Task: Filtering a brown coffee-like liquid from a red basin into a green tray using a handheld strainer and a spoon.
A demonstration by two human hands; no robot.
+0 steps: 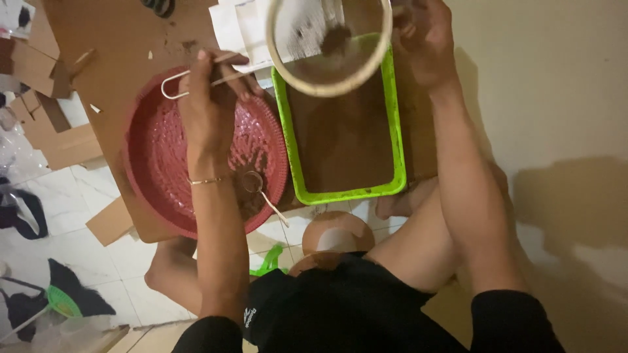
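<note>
My left hand [208,104] grips the wire handle of a round mesh sieve [327,46] and holds it above a green rectangular tray [395,117] filled with fine brown powder. A dark clump of powder lies in the sieve. At the sieve's far rim, my right hand [425,39] has its fingers curled against the edge. Under my left forearm lies a round red woven plastic tray [157,163]. A small spoon-like scoop [255,186] with brown powder rests on the red tray's near side.
Brown cardboard [118,39] lies under both trays. Cardboard scraps [59,137] and white papers [239,26] are scattered around on the white tiled floor. A brown round bowl [337,235] sits near my knees. A green brush and dark cloth [65,297] lie at lower left.
</note>
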